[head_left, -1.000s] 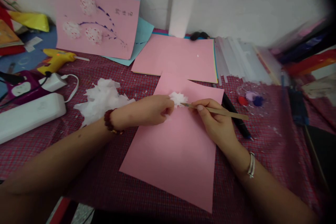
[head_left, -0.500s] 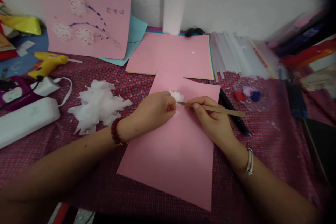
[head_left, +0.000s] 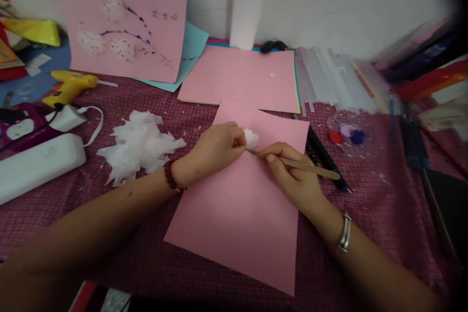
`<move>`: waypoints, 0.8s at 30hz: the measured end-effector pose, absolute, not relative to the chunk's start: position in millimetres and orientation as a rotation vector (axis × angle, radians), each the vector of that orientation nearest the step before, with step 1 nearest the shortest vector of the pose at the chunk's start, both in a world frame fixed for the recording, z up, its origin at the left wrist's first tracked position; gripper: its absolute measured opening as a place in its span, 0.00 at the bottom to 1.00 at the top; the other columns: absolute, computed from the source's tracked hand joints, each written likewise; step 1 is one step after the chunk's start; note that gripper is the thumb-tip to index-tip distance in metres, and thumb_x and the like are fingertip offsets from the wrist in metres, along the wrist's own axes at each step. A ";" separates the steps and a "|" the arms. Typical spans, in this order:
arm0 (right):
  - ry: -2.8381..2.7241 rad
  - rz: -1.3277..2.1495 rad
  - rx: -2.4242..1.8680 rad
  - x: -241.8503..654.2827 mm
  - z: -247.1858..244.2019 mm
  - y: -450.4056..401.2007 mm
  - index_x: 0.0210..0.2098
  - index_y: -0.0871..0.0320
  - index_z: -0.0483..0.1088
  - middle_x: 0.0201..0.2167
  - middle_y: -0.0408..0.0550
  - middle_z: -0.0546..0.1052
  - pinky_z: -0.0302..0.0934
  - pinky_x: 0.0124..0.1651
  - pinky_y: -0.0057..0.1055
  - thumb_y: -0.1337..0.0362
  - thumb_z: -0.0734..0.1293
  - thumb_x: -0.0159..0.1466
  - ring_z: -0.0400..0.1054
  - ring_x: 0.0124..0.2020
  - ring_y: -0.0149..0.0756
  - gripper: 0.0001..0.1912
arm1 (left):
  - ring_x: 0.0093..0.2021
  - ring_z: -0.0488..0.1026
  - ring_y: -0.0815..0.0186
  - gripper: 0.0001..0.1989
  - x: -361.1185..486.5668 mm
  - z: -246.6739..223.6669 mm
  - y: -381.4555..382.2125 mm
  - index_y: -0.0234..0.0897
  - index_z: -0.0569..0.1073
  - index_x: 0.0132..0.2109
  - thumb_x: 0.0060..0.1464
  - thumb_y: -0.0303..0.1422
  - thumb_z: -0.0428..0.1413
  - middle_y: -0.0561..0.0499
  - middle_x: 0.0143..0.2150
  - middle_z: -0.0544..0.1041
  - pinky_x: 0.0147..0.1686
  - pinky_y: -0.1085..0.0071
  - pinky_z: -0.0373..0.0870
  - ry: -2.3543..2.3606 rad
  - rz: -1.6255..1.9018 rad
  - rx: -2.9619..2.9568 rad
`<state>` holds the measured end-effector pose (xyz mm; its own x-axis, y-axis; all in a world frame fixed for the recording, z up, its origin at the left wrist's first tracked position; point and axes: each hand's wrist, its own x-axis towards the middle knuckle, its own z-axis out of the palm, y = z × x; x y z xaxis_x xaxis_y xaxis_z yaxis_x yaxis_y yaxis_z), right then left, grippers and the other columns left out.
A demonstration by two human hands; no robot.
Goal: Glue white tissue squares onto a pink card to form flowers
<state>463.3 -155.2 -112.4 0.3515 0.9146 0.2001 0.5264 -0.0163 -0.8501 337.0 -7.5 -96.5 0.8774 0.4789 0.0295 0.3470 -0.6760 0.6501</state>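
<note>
A sheet of pink paper point(head_left: 234, 219) lies on the table in front of me. Near its far end sits a small white paper tuft point(head_left: 251, 137). Just left of the tuft, my left hand point(head_left: 219, 148) is closed in a pinch; whatever is between its fingertips is too small to make out. My right hand point(head_left: 292, 175) grips a slim tan stick-like tool point(head_left: 310, 168) like a pen. Its thin dark tip meets or nearly meets the left fingertips. A pile of white tissue paper pieces point(head_left: 141, 144) lies left of the sheet.
Behind are a pink paper stack point(head_left: 237, 78) and a flower picture point(head_left: 127, 34) against the wall. To the left are a yellow glue gun point(head_left: 73, 85) and a white power strip point(head_left: 40, 165). Rightward lie black pens point(head_left: 327, 161) and a clear paint palette point(head_left: 349, 131).
My right hand has come slightly nearer to me, and the stick's back end has dipped. My left hand stays pinched by the tuft. The whole view has shifted a little.
</note>
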 end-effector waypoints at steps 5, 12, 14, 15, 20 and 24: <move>-1.403 0.495 -1.727 462.8 -111.0 -157.2 0.38 0.54 0.69 0.35 0.45 0.74 0.61 0.43 0.36 0.65 0.59 0.66 0.68 0.38 0.36 0.07 | 0.27 0.63 0.73 0.05 335.7 -100.8 0.2 0.33 0.70 0.35 0.51 0.31 0.54 0.54 0.28 0.69 0.26 0.76 0.59 0.714 0.460 2.037; -1.488 0.433 -1.733 460.8 -115.0 -159.2 0.41 0.53 0.67 0.37 0.46 0.72 0.61 0.43 0.35 0.68 0.58 0.66 0.67 0.40 0.36 0.08 | 0.27 0.63 0.73 0.03 331.3 -106.7 12.8 0.34 0.67 0.34 0.51 0.28 0.51 0.54 0.28 0.68 0.26 0.76 0.60 0.786 0.452 1.862; -1.514 0.399 -1.705 460.4 -117.6 -158.5 0.41 0.53 0.66 0.37 0.46 0.72 0.61 0.43 0.35 0.70 0.57 0.66 0.67 0.40 0.36 0.08 | 0.28 0.63 0.73 0.03 331.3 -106.2 12.7 0.33 0.68 0.34 0.51 0.28 0.52 0.54 0.28 0.68 0.27 0.76 0.59 0.785 0.449 1.842; -1.538 0.378 -1.690 460.2 -118.6 -158.3 0.41 0.53 0.66 0.37 0.47 0.71 0.61 0.44 0.36 0.70 0.57 0.66 0.67 0.41 0.36 0.09 | 0.28 0.63 0.74 0.02 331.4 -106.1 12.4 0.33 0.68 0.34 0.51 0.27 0.52 0.54 0.28 0.68 0.27 0.76 0.59 0.787 0.447 1.832; -1.792 0.286 -1.679 458.0 -115.2 -159.4 0.43 0.56 0.65 0.40 0.51 0.71 0.62 0.46 0.41 0.73 0.56 0.66 0.65 0.43 0.41 0.11 | 0.28 0.63 0.74 0.01 333.9 -110.5 9.4 0.32 0.68 0.33 0.51 0.26 0.53 0.54 0.28 0.69 0.28 0.77 0.59 0.765 0.474 1.807; -2.015 0.321 -1.695 455.8 -108.0 -162.1 0.44 0.59 0.67 0.41 0.56 0.70 0.62 0.44 0.44 0.72 0.57 0.65 0.63 0.43 0.45 0.11 | 0.24 0.62 0.77 0.02 331.8 -101.6 15.7 0.32 0.68 0.34 0.50 0.25 0.53 0.56 0.26 0.67 0.25 0.78 0.58 0.754 0.420 1.672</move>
<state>455.8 -162.1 -108.0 -0.1143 0.9707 0.2113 0.8572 0.2039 -0.4728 331.8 15.7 -101.6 0.7251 0.6776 -0.1225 0.2528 -0.0965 0.9627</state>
